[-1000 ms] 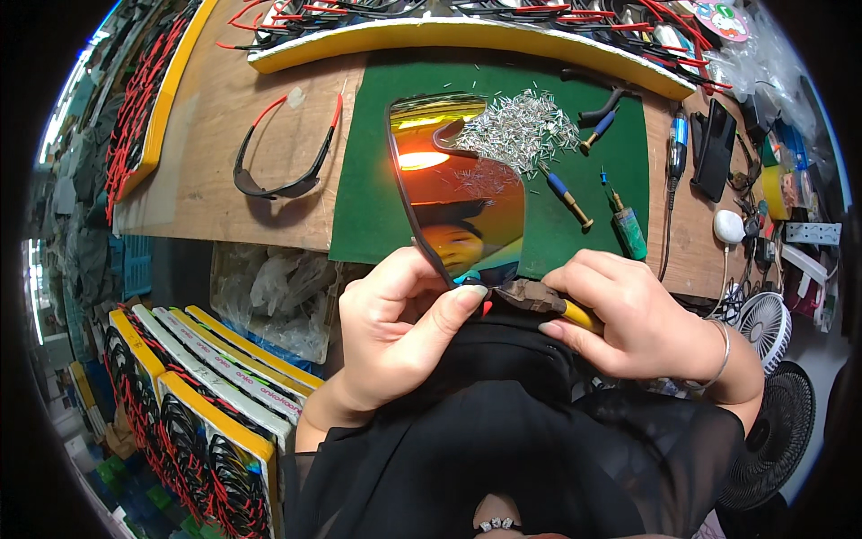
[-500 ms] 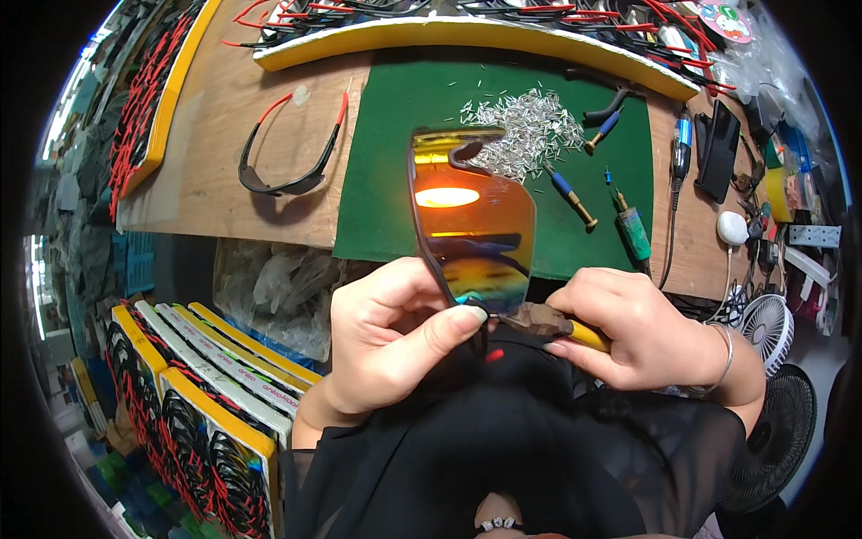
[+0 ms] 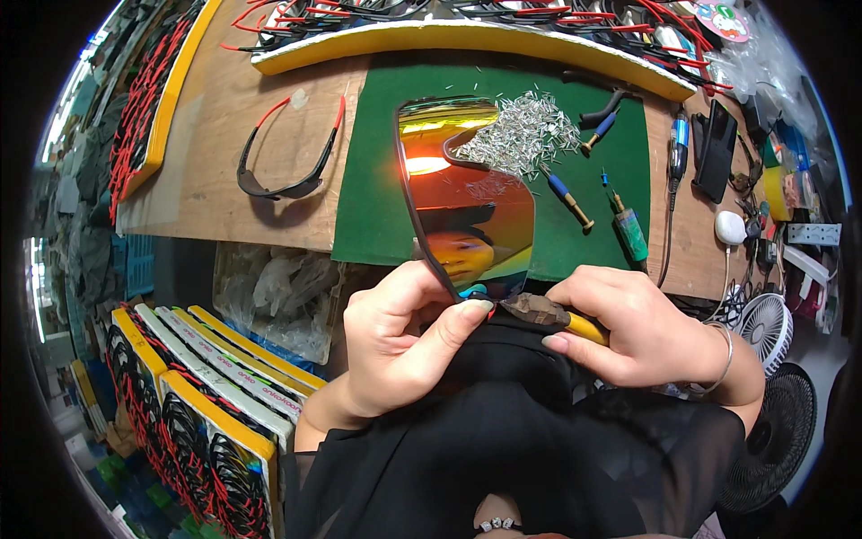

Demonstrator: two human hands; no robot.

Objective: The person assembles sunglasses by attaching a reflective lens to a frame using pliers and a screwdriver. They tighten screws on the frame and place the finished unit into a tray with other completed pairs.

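My left hand point(image 3: 404, 337) pinches a pair of sunglasses point(image 3: 480, 216) by one hinge corner, between thumb and fingers. Their large mirrored lens, orange to yellow with a dark frame, stands up above the hand and hides part of the green mat. In my right hand point(image 3: 620, 314) is a pair of pliers point(image 3: 539, 314) with yellow handles and dark, worn jaws. The jaw tips reach the hinge corner beside my left thumb; whether they grip a part there I cannot make out.
A green mat point(image 3: 368, 171) bears a heap of small metal pins point(image 3: 530, 135), blue-handled screwdrivers point(image 3: 570, 202) and a green-handled tool point(image 3: 631, 235). Another pair of glasses point(image 3: 283, 189) with red temple tips lies to the left. Yellow-edged trays point(image 3: 467, 36) of frames stand around. Fans point(image 3: 763, 332) are at right.
The sunglasses have tilted, their upper end shifting up and slightly left. My left hand has turned a little, and a red-tipped part below the hinge no longer hangs in the same place.
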